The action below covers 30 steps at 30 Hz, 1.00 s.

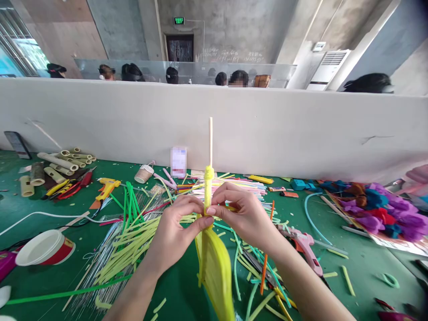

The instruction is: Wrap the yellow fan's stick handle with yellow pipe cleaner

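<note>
A thin pale stick (211,141) points upward from a piece made of yellow pipe cleaners (216,267), with yellow wrapping round its lower part. Below the wrapping, the yellow piece widens into a broad curved shape hanging toward me. My left hand (182,229) pinches the wrapped neck from the left with thumb and fingers. From the right, my right hand (239,211) closes thumb and forefinger on the same neck, just above the left thumb. Both hands are held over the table, their fingertips nearly touching each other.
Light-green pipe cleaners (133,245) cover the left of the green table, near a paper bowl (42,247) and a yellow glue gun (107,187). Right are a pink glue gun (306,245), scissors (256,263) and purple flower-like pieces (404,214). A white partition (133,118) stands behind.
</note>
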Each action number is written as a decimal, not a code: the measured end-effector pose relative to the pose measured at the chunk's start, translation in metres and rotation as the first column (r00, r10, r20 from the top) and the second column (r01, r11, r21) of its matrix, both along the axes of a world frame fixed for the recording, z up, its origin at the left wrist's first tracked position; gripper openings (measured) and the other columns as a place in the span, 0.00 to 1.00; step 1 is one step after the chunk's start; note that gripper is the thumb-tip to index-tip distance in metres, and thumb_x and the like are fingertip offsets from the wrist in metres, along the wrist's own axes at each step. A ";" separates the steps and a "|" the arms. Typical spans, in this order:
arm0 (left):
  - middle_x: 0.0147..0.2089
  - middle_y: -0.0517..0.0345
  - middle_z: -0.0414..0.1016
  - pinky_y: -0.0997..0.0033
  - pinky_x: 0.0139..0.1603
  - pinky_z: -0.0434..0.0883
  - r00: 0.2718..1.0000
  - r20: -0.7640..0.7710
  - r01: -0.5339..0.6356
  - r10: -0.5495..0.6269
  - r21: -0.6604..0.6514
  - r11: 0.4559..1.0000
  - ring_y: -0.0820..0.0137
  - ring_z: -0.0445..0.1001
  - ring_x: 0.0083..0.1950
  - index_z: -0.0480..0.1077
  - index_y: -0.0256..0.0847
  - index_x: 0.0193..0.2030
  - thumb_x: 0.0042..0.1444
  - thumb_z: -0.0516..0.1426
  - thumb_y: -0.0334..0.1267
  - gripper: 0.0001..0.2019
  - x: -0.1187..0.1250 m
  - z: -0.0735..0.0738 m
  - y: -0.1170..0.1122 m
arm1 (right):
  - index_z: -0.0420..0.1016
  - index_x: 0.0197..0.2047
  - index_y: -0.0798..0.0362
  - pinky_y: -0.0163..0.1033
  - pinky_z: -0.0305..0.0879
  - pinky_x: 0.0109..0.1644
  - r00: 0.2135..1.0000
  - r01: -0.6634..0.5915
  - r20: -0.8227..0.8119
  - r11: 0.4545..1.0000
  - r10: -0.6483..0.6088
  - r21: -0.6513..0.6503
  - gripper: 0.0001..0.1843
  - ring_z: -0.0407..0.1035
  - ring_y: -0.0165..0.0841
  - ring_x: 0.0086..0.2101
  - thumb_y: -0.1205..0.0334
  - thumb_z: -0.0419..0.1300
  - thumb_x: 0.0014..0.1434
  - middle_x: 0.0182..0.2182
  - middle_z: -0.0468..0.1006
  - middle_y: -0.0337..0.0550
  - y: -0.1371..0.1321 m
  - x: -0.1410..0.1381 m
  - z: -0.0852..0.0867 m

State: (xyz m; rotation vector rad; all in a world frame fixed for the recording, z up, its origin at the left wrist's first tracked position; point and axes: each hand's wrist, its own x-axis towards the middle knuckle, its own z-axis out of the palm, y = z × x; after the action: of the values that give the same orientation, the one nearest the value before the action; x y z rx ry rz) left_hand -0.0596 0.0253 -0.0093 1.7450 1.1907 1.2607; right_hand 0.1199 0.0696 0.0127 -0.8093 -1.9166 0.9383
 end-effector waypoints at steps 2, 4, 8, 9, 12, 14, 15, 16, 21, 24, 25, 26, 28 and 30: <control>0.45 0.55 0.79 0.60 0.61 0.64 0.993 0.062 0.100 -0.096 -0.068 0.993 0.60 0.72 0.55 0.80 0.45 0.37 0.59 0.63 0.40 0.04 -0.002 -0.002 0.004 | 0.81 0.35 0.51 0.42 0.69 0.41 0.995 -0.098 0.020 0.995 0.098 0.008 0.06 0.72 0.34 0.37 0.59 0.66 0.61 0.35 0.77 0.43 0.002 0.005 0.003; 0.45 0.55 0.79 0.61 0.62 0.62 0.981 0.100 0.174 -0.165 -0.094 0.980 0.60 0.72 0.55 0.80 0.45 0.36 0.58 0.64 0.40 0.04 -0.006 -0.003 0.007 | 0.82 0.37 0.50 0.42 0.70 0.43 0.984 -0.172 0.050 0.983 0.169 0.058 0.04 0.73 0.35 0.39 0.63 0.65 0.63 0.36 0.78 0.43 0.005 0.010 0.005; 0.42 0.54 0.77 0.62 0.57 0.64 0.952 0.177 0.274 -0.248 -0.147 0.950 0.61 0.73 0.49 0.79 0.42 0.33 0.59 0.63 0.44 0.08 -0.012 -0.003 0.008 | 0.83 0.36 0.50 0.42 0.70 0.45 0.981 -0.193 0.051 0.966 0.187 0.172 0.05 0.73 0.35 0.39 0.63 0.65 0.63 0.36 0.79 0.43 0.009 0.015 0.005; 0.41 0.55 0.77 0.62 0.55 0.64 0.943 0.210 0.294 -0.258 -0.165 0.942 0.61 0.73 0.48 0.79 0.42 0.33 0.58 0.63 0.45 0.09 -0.013 -0.002 0.007 | 0.83 0.35 0.50 0.42 0.70 0.45 0.980 -0.197 0.026 0.968 0.195 0.158 0.05 0.73 0.35 0.39 0.61 0.65 0.63 0.36 0.79 0.43 0.009 0.014 0.004; 0.39 0.55 0.76 0.63 0.51 0.65 0.905 0.318 0.366 -0.284 -0.239 0.899 0.62 0.73 0.44 0.79 0.41 0.32 0.56 0.64 0.48 0.11 -0.010 0.000 0.003 | 0.83 0.36 0.50 0.41 0.70 0.44 0.964 -0.248 -0.087 0.968 0.250 0.031 0.07 0.73 0.35 0.39 0.56 0.67 0.61 0.37 0.78 0.43 0.005 0.008 0.001; 0.36 0.55 0.76 0.63 0.49 0.66 0.872 0.392 0.421 -0.295 -0.291 0.859 0.62 0.72 0.42 0.80 0.41 0.31 0.52 0.67 0.50 0.13 -0.007 -0.002 0.002 | 0.83 0.36 0.50 0.40 0.71 0.42 0.940 -0.314 -0.158 0.948 0.303 -0.054 0.10 0.73 0.34 0.38 0.52 0.67 0.60 0.38 0.77 0.43 0.002 0.004 -0.001; 0.34 0.55 0.76 0.64 0.47 0.66 0.851 0.432 0.448 -0.298 -0.303 0.841 0.62 0.72 0.41 0.80 0.40 0.30 0.50 0.68 0.50 0.14 -0.006 -0.003 0.003 | 0.83 0.36 0.50 0.39 0.70 0.41 0.929 -0.343 -0.177 0.936 0.325 -0.078 0.12 0.73 0.34 0.37 0.51 0.66 0.61 0.37 0.77 0.43 0.001 0.002 -0.001; 0.33 0.55 0.76 0.64 0.47 0.67 0.830 0.468 0.474 -0.302 -0.308 0.825 0.62 0.73 0.40 0.80 0.40 0.28 0.47 0.69 0.51 0.15 -0.007 -0.006 0.005 | 0.83 0.36 0.51 0.39 0.69 0.40 0.925 -0.353 -0.184 0.932 0.333 -0.086 0.13 0.72 0.33 0.36 0.50 0.66 0.61 0.36 0.77 0.43 0.000 0.002 -0.001; 0.45 0.47 0.81 0.58 0.54 0.68 0.849 0.492 0.376 -0.192 -0.308 0.874 0.56 0.75 0.49 0.82 0.40 0.37 0.56 0.63 0.55 0.18 -0.035 -0.017 0.023 | 0.79 0.32 0.53 0.38 0.66 0.39 0.987 -0.152 -0.051 0.988 0.153 0.016 0.10 0.69 0.32 0.34 0.56 0.67 0.61 0.31 0.75 0.41 -0.004 0.006 0.004; 0.48 0.48 0.81 0.56 0.60 0.65 0.941 0.337 0.120 -0.033 -0.242 0.963 0.56 0.73 0.57 0.81 0.42 0.41 0.64 0.55 0.54 0.20 -0.054 -0.012 0.021 | 0.76 0.31 0.53 0.38 0.64 0.38 0.997 -0.051 0.066 0.993 0.044 0.104 0.09 0.68 0.31 0.33 0.60 0.65 0.62 0.32 0.73 0.40 -0.006 0.007 0.003; 0.49 0.49 0.80 0.58 0.62 0.63 0.972 0.235 0.053 -0.004 -0.201 0.978 0.56 0.71 0.59 0.81 0.44 0.41 0.64 0.56 0.53 0.18 -0.054 -0.008 0.017 | 0.75 0.31 0.53 0.38 0.64 0.38 0.995 -0.022 0.097 0.990 0.008 0.137 0.08 0.67 0.31 0.33 0.62 0.64 0.63 0.32 0.73 0.40 -0.007 0.006 0.002; 0.50 0.51 0.80 0.59 0.63 0.62 0.992 0.124 0.032 -0.011 -0.167 0.985 0.57 0.70 0.61 0.81 0.45 0.42 0.63 0.58 0.51 0.15 -0.051 -0.005 0.012 | 0.74 0.31 0.53 0.38 0.63 0.37 0.992 0.005 0.126 0.986 -0.026 0.164 0.08 0.67 0.31 0.33 0.63 0.63 0.63 0.32 0.73 0.41 -0.008 0.004 0.000; 0.52 0.55 0.79 0.62 0.61 0.64 0.994 -0.073 0.068 -0.077 -0.121 0.990 0.59 0.71 0.59 0.80 0.48 0.44 0.57 0.64 0.48 0.11 -0.036 0.001 0.002 | 0.74 0.32 0.53 0.39 0.63 0.36 0.982 0.058 0.165 0.980 -0.090 0.191 0.07 0.67 0.31 0.32 0.64 0.62 0.63 0.32 0.72 0.41 -0.010 -0.001 -0.003; 0.49 0.56 0.80 0.63 0.57 0.66 0.992 -0.128 -0.012 0.008 -0.035 0.999 0.61 0.73 0.54 0.79 0.47 0.43 0.57 0.65 0.44 0.09 -0.018 0.002 -0.004 | 0.74 0.32 0.54 0.38 0.63 0.36 0.977 0.113 0.160 0.980 -0.140 0.166 0.07 0.67 0.31 0.31 0.64 0.63 0.62 0.32 0.72 0.40 -0.012 -0.005 -0.002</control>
State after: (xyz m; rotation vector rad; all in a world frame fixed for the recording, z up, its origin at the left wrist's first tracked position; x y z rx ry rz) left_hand -0.0777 0.0212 -0.0073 1.8180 1.2880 1.1407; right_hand 0.1152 0.0580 0.0103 -0.9318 -2.0303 0.6496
